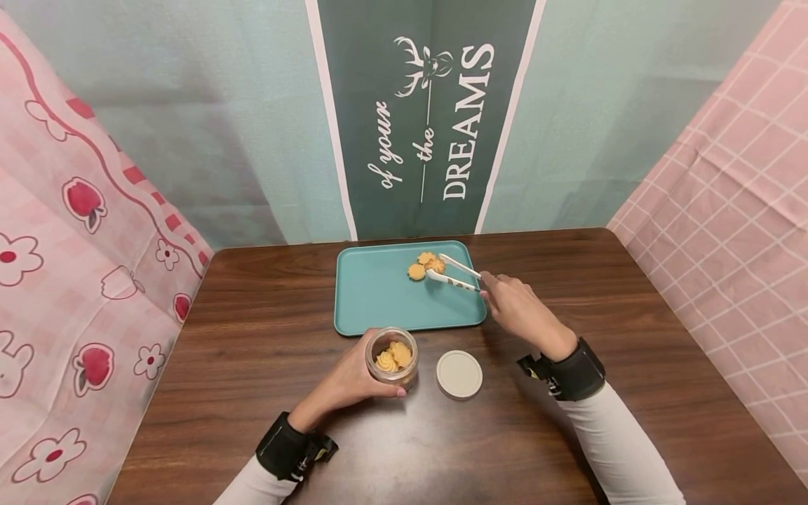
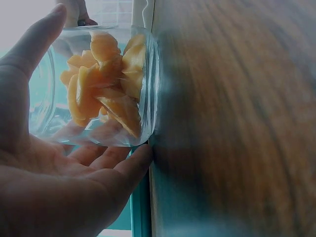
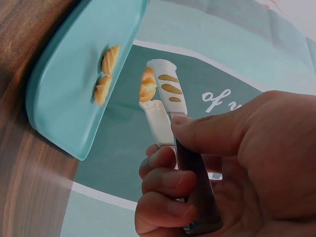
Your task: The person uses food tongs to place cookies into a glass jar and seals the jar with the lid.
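Note:
My left hand grips an open glass jar standing on the table just in front of the tray. The jar holds several orange swirl cookies, and my fingers wrap round its side. My right hand holds white tongs over the far part of the teal tray. The tongs' tips lie on either side of one cookie in a small cluster of cookies. In the right wrist view that cookie sits at the tongs' tips, and two more cookies lie on the tray.
The jar's round white lid lies flat on the dark wooden table, right of the jar. Fabric backdrops close in the table at the back and on both sides.

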A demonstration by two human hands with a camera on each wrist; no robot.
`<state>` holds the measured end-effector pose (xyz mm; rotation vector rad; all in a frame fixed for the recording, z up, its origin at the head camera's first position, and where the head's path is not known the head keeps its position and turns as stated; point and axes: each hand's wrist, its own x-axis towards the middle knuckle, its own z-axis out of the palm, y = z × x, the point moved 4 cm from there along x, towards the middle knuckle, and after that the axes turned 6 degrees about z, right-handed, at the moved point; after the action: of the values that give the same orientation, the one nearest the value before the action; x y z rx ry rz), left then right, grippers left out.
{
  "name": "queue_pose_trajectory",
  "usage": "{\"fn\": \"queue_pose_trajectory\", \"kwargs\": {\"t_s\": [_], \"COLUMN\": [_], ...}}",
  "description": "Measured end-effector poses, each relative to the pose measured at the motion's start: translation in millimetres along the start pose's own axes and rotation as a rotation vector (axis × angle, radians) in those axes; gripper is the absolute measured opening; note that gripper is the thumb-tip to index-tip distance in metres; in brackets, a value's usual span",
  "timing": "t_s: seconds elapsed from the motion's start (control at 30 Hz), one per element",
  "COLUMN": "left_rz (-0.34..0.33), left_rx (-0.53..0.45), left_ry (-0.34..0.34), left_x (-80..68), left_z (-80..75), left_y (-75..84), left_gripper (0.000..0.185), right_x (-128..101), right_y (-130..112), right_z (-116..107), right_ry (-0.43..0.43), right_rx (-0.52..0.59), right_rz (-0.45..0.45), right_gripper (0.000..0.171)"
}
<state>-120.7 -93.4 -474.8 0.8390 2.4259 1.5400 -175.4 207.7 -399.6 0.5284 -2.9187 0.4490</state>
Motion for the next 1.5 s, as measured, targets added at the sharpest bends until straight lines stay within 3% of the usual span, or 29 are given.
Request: {"fn": "queue_pose_trajectory", "kwargs": {"t_s": [0.97, 1.5], "left_rz": [-0.034, -0.042], "left_rx": [-0.023, -0.018], "left_ry": [0.034, 0.034], "left_x": [-1.0, 0.4], "left_z": [-3.0, -3.3], "left_y": [-0.9, -1.9], "left_gripper": [0.099, 0.1], "right_x": [-10, -18], "right_y": [-18, -30], "right_z": [-20, -28], "right_ry": [0.017, 0.044], "right_rx": [-0.015, 0.001], "right_rz": [0.007, -0.04], "right_gripper": [0.033, 0.031]}}
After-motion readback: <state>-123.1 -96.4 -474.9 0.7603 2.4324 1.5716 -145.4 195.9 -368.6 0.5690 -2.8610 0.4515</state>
